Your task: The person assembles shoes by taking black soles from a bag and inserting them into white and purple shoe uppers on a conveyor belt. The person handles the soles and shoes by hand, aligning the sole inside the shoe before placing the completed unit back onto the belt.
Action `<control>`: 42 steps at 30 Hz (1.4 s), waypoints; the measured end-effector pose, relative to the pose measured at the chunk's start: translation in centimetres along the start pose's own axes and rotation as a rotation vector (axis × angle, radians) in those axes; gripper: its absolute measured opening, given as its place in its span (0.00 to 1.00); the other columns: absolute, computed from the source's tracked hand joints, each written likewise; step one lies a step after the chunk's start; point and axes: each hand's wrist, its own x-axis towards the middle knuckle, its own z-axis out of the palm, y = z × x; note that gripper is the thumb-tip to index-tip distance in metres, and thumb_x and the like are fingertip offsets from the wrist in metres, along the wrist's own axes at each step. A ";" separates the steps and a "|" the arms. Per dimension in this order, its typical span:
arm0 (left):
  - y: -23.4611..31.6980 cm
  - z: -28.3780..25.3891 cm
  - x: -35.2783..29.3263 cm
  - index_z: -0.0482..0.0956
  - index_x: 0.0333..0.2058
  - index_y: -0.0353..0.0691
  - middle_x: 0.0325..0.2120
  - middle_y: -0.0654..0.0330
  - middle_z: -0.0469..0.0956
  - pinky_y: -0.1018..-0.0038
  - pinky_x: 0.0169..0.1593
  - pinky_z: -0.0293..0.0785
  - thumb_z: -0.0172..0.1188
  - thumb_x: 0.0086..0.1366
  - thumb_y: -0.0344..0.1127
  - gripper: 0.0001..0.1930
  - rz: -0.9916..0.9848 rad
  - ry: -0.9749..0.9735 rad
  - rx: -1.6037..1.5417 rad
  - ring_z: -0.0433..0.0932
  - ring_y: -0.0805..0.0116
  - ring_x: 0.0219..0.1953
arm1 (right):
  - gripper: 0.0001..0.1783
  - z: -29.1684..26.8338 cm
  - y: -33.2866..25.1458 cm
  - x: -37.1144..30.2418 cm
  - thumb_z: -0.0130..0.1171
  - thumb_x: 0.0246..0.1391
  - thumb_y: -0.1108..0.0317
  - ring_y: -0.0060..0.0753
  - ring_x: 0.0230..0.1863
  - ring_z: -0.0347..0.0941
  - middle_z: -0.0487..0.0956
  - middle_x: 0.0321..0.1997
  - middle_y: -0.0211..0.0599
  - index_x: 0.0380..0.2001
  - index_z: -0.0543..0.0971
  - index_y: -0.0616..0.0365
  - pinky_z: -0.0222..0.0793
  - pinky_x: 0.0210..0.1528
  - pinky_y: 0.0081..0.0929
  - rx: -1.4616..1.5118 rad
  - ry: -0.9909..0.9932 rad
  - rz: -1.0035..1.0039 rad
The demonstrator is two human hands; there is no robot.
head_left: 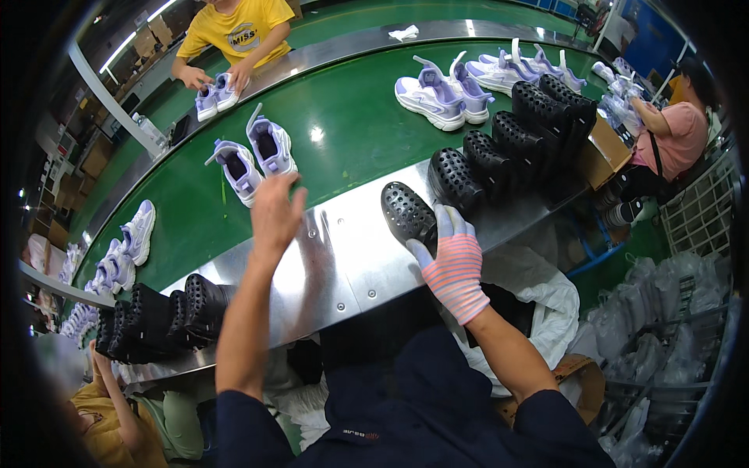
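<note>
My bare left hand (277, 214) reaches over the steel edge, its thumb apart, its fingertips at the near end of a white and lilac sneaker (271, 147). I cannot tell whether they touch it. A matching sneaker (238, 170) stands just left of it on the green belt (343, 117). My right hand (454, 265), in a striped grey and pink glove, has its thumb and fingers around one end of a black, shoe-shaped piece full of round holes (406, 212). This piece lies on the steel ledge (335, 253).
Several black perforated shoe-shaped pieces (511, 144) line the ledge at right, and more (168, 316) at left. Other sneakers (441, 93) stand on the belt. Co-workers sit or stand across the belt (238, 35), at right (675, 129) and at lower left. A white sack (546, 300) hangs below the ledge.
</note>
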 end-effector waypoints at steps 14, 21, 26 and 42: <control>14.5 3.2 -8.4 0.81 0.50 0.31 0.46 0.53 0.82 0.71 0.45 0.83 0.62 0.74 0.37 0.14 -0.792 -0.362 -1.784 0.83 0.68 0.43 | 0.29 -1.0 -1.3 -3.4 0.72 0.59 0.68 0.34 0.51 0.79 0.81 0.53 0.49 0.59 0.74 0.70 0.75 0.57 0.29 0.939 -0.009 0.443; 17.4 1.2 -9.2 0.81 0.36 0.36 0.32 0.59 0.83 0.71 0.32 0.82 0.66 0.72 0.33 0.07 -0.930 -0.178 -1.772 0.81 0.70 0.30 | 0.21 -1.7 -0.1 -4.3 0.67 0.64 0.73 0.29 0.51 0.78 0.82 0.51 0.44 0.56 0.75 0.72 0.74 0.57 0.25 1.234 -0.026 0.656; 16.1 2.5 -8.7 0.77 0.33 0.40 0.25 0.65 0.79 0.71 0.29 0.80 0.64 0.73 0.36 0.09 -0.985 -0.073 -1.789 0.77 0.74 0.24 | 0.23 -1.4 -1.1 -2.8 0.67 0.65 0.65 0.27 0.48 0.78 0.82 0.51 0.42 0.57 0.77 0.69 0.73 0.55 0.25 0.969 -0.040 0.422; 15.5 3.5 -10.4 0.79 0.34 0.41 0.27 0.71 0.78 0.81 0.30 0.66 0.63 0.75 0.37 0.09 -0.944 0.146 -1.761 0.70 0.83 0.26 | 0.35 -0.7 -2.8 -0.9 0.77 0.52 0.57 0.45 0.53 0.78 0.80 0.53 0.50 0.57 0.76 0.69 0.74 0.58 0.37 0.622 -0.018 0.148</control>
